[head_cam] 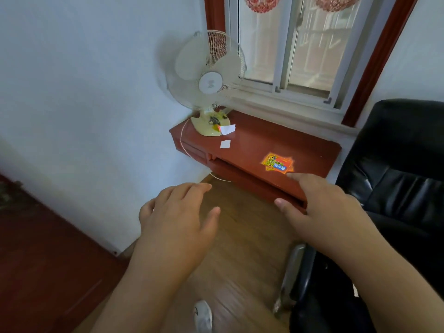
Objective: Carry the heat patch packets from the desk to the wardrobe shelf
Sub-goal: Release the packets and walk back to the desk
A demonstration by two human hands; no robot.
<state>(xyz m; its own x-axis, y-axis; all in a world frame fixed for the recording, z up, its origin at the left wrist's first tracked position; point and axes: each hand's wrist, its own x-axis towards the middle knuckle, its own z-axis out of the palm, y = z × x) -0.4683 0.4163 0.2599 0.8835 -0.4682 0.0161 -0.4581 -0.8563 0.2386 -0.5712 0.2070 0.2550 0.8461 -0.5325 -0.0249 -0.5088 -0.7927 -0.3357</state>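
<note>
A small stack of orange and red heat patch packets (277, 162) lies flat on the red-brown desk (254, 145), towards its right end. My right hand (319, 207) is stretched out with fingers straight, its fingertips just short of the packets' near edge, holding nothing. My left hand (177, 217) hovers lower and to the left over the wooden floor, fingers relaxed and empty. No wardrobe shelf is in view.
A white table fan (209, 85) stands on the desk's left end under the window, with two white paper scraps (225, 143) near its base. A black leather chair (396, 179) crowds the right side. Dark red furniture (43, 248) sits at lower left.
</note>
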